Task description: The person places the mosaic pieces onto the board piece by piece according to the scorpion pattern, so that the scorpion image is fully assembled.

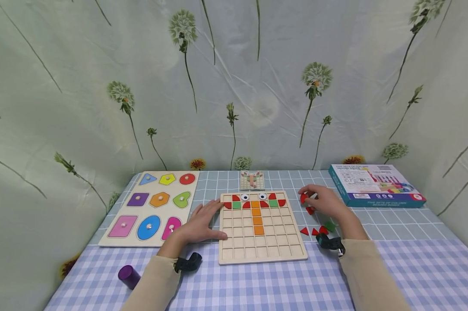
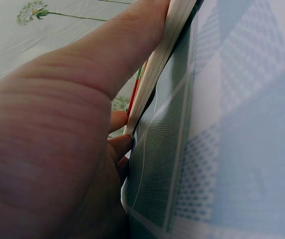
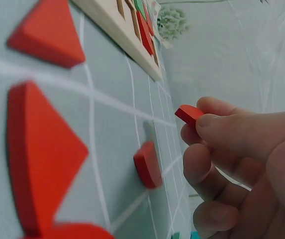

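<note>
A wooden grid board (image 1: pixel 239 255) lies on the table, with red, green and orange pieces and two eye pieces in its upper cells. My left hand (image 1: pixel 203 222) rests along its left edge, fingers extended; the thumb and fingertips touch the rim (image 2: pixel 154 74) in the left wrist view. To the right of the board, my right hand (image 1: pixel 323 201) pinches a small red puzzle piece (image 3: pixel 188 114) between thumb and fingers, just above the table. Below that hand lie several loose red pieces (image 1: pixel 304 231) and a green one (image 1: pixel 330 226). A red piece (image 3: pixel 148 165) lies close under the fingers.
At the left is a knobbed shape-puzzle board (image 1: pixel 131 198). A small pattern card (image 1: pixel 251 180) lies behind the grid board. A flat box (image 1: pixel 377 185) sits at the back right. Near the left forearm stands a purple cylinder (image 1: pixel 128 277).
</note>
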A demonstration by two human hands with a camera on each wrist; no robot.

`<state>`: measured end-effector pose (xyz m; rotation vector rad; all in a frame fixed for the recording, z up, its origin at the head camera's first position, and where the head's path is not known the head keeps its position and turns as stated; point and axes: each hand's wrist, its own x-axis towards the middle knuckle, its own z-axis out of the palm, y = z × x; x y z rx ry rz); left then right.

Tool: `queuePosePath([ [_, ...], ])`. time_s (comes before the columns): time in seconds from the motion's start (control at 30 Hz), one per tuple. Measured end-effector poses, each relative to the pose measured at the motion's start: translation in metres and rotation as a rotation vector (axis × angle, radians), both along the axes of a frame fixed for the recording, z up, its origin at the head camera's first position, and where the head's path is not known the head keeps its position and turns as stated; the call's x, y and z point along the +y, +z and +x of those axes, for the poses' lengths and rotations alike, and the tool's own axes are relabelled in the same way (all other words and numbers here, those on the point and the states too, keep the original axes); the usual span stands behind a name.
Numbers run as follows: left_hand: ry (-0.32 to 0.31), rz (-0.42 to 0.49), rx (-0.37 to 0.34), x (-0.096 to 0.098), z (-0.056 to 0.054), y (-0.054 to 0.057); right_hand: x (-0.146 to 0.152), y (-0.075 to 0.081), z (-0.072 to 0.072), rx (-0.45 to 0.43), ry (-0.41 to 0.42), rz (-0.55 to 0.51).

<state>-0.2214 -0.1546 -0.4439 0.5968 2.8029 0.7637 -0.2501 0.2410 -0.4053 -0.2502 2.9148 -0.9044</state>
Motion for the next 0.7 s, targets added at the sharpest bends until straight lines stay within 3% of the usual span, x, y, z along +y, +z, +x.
queuePosePath([
  [0.23, 0.006, 0.003, -0.003, 0.001, 0.0, 0.001, -0.007, -0.002, -0.005, -0.001, 0.021, 0.0],
  [0.7, 0.008, -0.002, -0.003, 0.001, 0.0, 0.001, -0.03, 0.001, -0.002, -0.006, 0.076, -0.022],
])
